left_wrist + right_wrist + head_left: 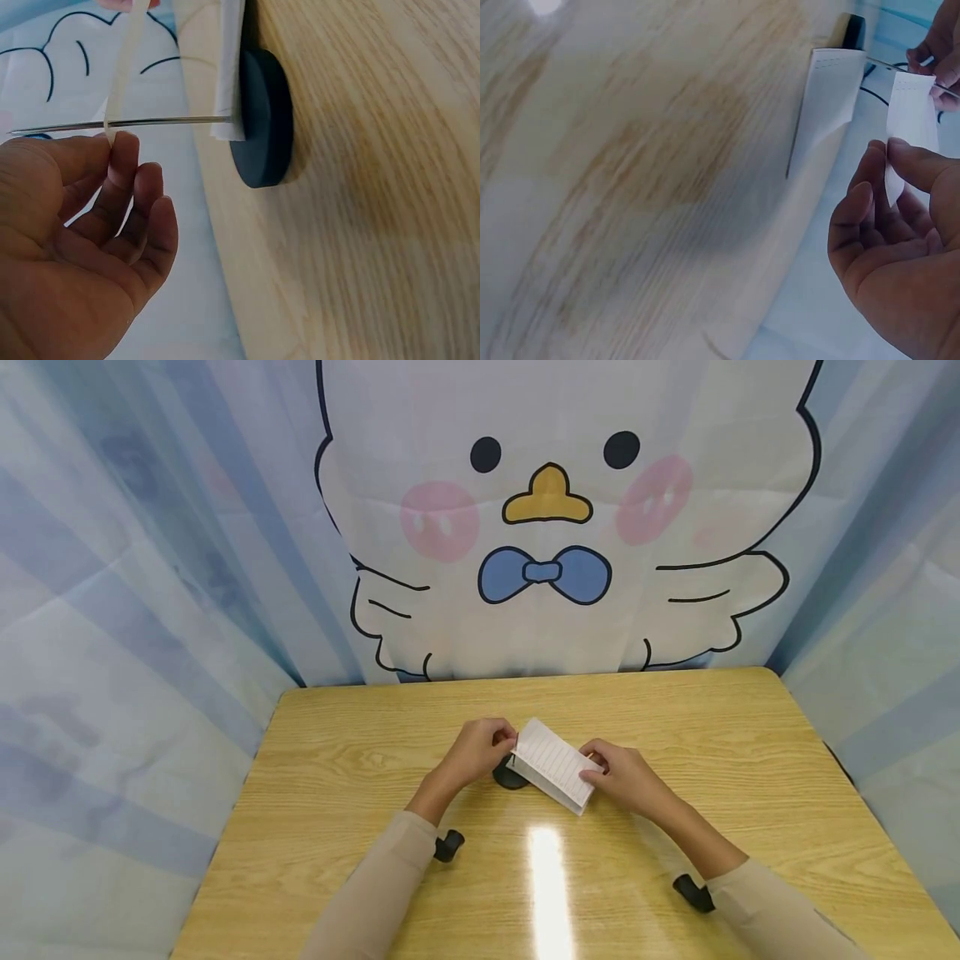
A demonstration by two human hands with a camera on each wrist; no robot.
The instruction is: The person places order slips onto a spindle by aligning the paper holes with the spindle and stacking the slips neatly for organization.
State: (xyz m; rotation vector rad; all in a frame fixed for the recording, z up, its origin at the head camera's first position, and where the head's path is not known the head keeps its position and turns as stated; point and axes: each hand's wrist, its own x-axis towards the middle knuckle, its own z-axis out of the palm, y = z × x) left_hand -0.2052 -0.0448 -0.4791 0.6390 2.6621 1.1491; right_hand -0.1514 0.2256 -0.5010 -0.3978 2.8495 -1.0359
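Note:
A bill spike has a round black base (264,120) and a thin metal rod (172,120) standing up from it. White paper slips (829,97) lie low on the rod against the base. Higher up, a lined white slip (555,762) is pierced near one end by the rod. My left hand (480,752) pinches that pierced end beside the rod, thumb against fingertips. At the slip's other end, my right hand (624,777) pinches the paper between thumb and fingers. In the right wrist view, the upper slip (911,112) stands apart from the lower ones.
The spike stands on a wood-grain table (337,760), with a bright reflection (550,893) nearer me. Curtains (150,610) with a cartoon bird surround its back and sides. A black wrist-worn piece (448,846) shows at the left sleeve, another (693,893) at the right.

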